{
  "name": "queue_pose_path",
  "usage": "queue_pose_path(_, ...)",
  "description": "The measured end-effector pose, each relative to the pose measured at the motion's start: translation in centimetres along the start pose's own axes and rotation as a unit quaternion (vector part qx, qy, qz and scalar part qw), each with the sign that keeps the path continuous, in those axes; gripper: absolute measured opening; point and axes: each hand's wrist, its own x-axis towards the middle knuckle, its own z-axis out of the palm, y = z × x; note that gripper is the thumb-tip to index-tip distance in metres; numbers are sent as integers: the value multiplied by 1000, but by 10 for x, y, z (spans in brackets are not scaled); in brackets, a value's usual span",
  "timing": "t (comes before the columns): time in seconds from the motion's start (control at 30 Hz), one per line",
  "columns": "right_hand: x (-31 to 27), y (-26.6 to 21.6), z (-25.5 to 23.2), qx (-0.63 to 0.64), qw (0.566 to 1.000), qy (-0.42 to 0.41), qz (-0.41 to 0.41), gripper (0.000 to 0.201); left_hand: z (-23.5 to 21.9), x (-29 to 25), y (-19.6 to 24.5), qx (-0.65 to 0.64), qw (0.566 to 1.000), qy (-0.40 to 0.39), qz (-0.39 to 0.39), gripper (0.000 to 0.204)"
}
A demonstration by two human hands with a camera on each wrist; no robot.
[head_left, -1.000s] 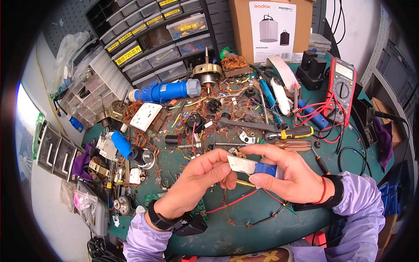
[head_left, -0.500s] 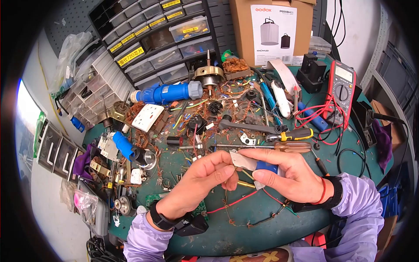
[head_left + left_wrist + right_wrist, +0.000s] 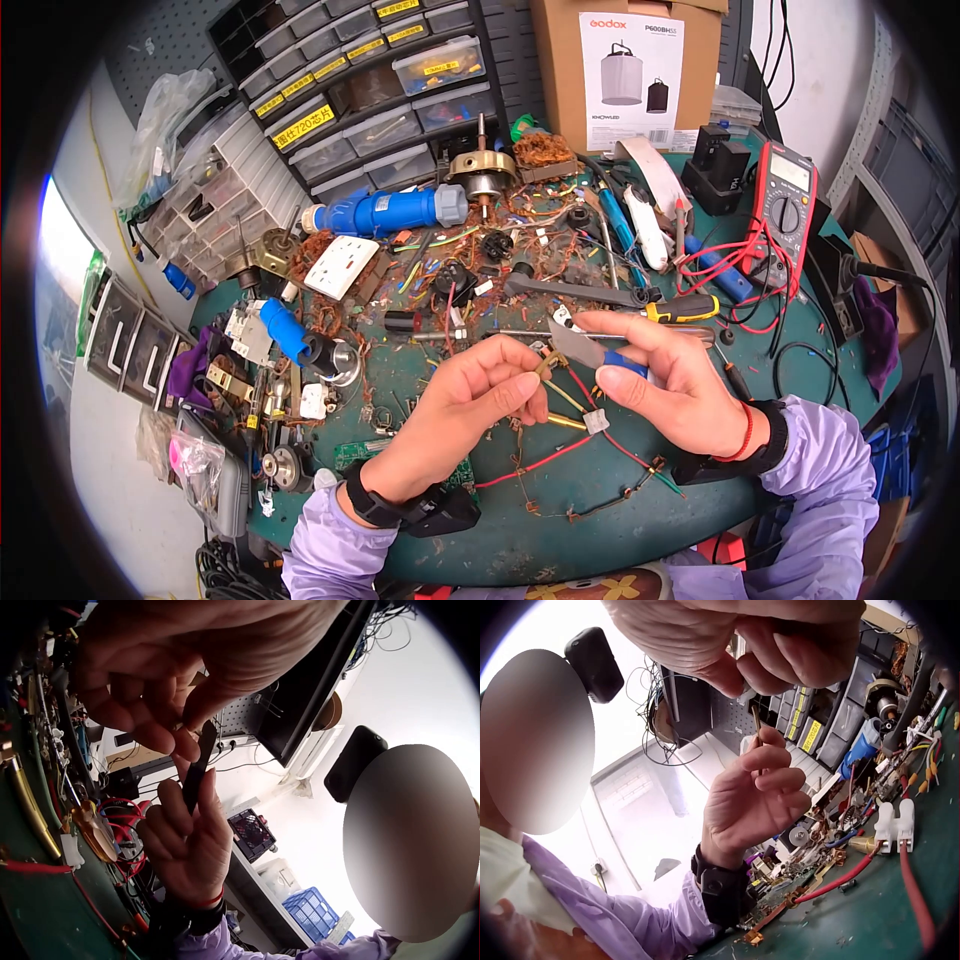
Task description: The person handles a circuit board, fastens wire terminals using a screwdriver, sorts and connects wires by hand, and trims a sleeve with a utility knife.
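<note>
In the head view my right hand [image 3: 665,385] grips a short knife by its blue handle [image 3: 625,363]. Its flat grey blade [image 3: 577,346] points up and left, toward the left fingertips. My left hand [image 3: 490,390] pinches a thin brownish-yellow piece like a wire between thumb and forefinger; it shows as a narrow stick [image 3: 757,721] in the right wrist view. From the left wrist the blade [image 3: 199,765] looks dark and stands close to those fingertips. Below the hands, a white wire connector [image 3: 596,421] with red wires [image 3: 535,462] lies on the green mat.
Scrap wires and metal parts cover the mat behind the hands. Farther back are a blue plug [image 3: 390,211], a yellow-black screwdriver [image 3: 683,308] and a red multimeter [image 3: 785,210]. Drawer units [image 3: 375,130] and a cardboard box [image 3: 690,60] stand at the rear.
The knife has moved slightly right and tilted, its blade face turning from bright to dull grey. The white connector below has come into fuller view. My left hand has barely moved.
</note>
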Motion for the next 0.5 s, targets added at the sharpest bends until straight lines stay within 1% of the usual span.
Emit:
queue_pose_path(0.13, -2, -1, 7, 27, 999, -23, 3, 45, -1, 0, -2, -26, 1000, -8, -4, 18)
queue_pose_path(0.2, -1, -1, 9, -27, 998, -29, -40, 43, -2, 0, -2, -32, 999, -13, -5, 18)
queue_pose_path(0.23, -1, -2, 9, -27, 998, -29, -41, 43, -2, 0, -2, -37, 999, -18, -6, 19)
queue_pose_path(0.3, -2, -5, 10, 20, 999, -27, -3, 39, -2, 0, -1, -43, 999, -19, -7, 19)
queue_pose_path(0.33, -2, -7, 8, 20, 999, -29, -3, 39, -2, 0, -1, -50, 999, -21, -9, 20)
queue_pose_path(0.4, 1, -11, 2, 43, 997, -55, 42, 36, -3, 0, -2, -57, 998, -21, -15, 20)
queue_pose_path(0.43, 2, -15, 1, 81, 994, -64, 39, 34, -4, 0, -2, -63, 998, -24, -22, 21)
queue_pose_path(0.5, 3, -13, 0, 96, 992, -67, 44, 34, -5, -1, 0, -57, 998, -21, -32, 21)
